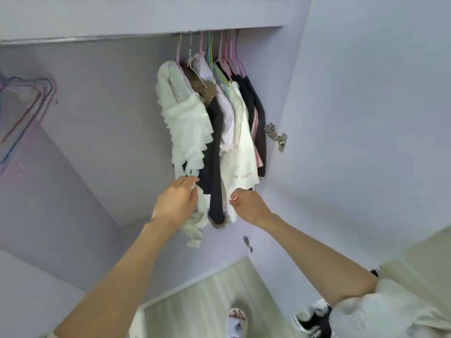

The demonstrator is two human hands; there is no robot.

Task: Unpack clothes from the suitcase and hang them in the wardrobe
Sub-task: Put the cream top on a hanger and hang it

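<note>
While both arms reach up into the wardrobe (341, 93), the clothes hang in a tight bunch on pink and green hangers (227, 52) at about 12 o'clock, just under the top shelf (122, 23). On the outside of the bunch, at 11 o'clock, is a white frilly dress (185, 123). Next to it hangs a dark coat (216, 152) with brown fur, and then a white lacy top (244, 147). The left hand (174, 203) is low on the frilly dress with its fingers (192, 185) curled onto the hem, so it seems to be tugging or smoothing it. The right hand (249, 206) is just under the lacy top, and its fingers are curled in tight; I cannot tell if it pinches a bit of cloth or nothing at all. No suitcase shows here. Spare hangers (26, 111) hang far off at 9 o'clock. A metal hinge (277, 136) sits on the door at 3 o'clock, close to the dark clothes. What could go wrong? A hard pull on the hem could slip the dress off its thin hanger, and it would drop to the wooden floor (207, 301) at 6 o'clock. The clothes are squashed close, so one tug could drag a neighbour down too. Frills or lace could also catch on the hinge and tear
</note>
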